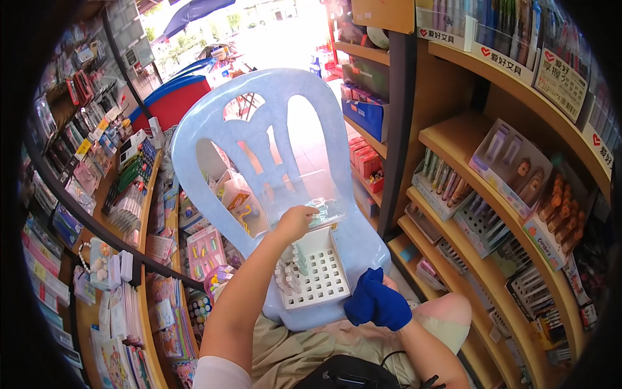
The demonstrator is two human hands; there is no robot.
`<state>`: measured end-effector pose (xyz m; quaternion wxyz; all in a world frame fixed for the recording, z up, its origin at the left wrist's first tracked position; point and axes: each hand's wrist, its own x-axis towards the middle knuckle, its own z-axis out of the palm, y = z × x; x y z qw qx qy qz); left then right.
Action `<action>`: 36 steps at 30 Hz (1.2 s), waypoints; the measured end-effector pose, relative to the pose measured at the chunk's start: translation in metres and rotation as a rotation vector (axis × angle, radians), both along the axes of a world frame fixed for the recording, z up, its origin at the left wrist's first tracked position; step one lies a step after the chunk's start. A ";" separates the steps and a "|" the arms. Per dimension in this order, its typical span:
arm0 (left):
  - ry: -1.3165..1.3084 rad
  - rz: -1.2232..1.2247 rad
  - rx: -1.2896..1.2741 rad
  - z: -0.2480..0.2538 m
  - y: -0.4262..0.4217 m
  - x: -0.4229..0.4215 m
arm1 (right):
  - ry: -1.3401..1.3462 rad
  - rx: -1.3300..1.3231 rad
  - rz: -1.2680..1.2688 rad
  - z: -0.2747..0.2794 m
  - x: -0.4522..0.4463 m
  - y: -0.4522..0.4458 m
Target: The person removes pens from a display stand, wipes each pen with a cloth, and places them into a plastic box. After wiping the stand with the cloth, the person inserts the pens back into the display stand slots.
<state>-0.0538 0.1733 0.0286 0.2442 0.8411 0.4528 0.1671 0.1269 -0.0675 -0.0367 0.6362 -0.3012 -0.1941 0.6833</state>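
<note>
My left hand (296,223) reaches over a blue plastic chair (366,243), its fingers pinched together at small pale green things (319,209) by a clear plastic box (295,194). Whatever lies between the fingertips is too small to make out. Just below, a white display tray (322,272) with rows of square holes rests on the chair seat. Several pale green pen-like sticks (299,259) stand in its left side, and paler ones (287,279) lean nearer me. A bunched dark blue cloth (379,301) is gripped in my right hand (390,283), which it mostly covers, beside the tray's right corner.
Wooden shelves (453,136) on the right carry boxes of pens, including a box with orange-topped pens (556,214). Racks on the left hold packaged stationery (129,217) and booklets (123,311). Bright daylight comes from an opening behind the chair. My knee (447,318) is close to the right shelves.
</note>
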 end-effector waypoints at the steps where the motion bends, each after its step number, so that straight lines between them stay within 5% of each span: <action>1: -0.042 0.030 -0.153 -0.004 0.001 -0.003 | 0.025 0.002 -0.001 -0.002 0.000 0.000; 7: -0.049 -0.064 0.266 0.024 -0.037 -0.025 | 0.000 0.006 0.020 -0.008 0.000 0.000; 13: 0.422 -0.223 0.151 0.047 -0.100 -0.047 | -0.008 -0.066 0.165 0.010 -0.012 -0.002; 21: 0.274 -0.154 0.277 0.029 -0.103 -0.048 | -0.110 0.006 0.458 -0.007 -0.021 -0.008; 34: 0.198 -0.147 0.261 0.024 -0.095 -0.048 | -0.129 0.013 0.446 -0.007 -0.024 -0.004; 36: 0.152 -0.085 0.108 0.040 -0.094 -0.048 | -0.105 0.034 0.447 -0.007 -0.023 -0.004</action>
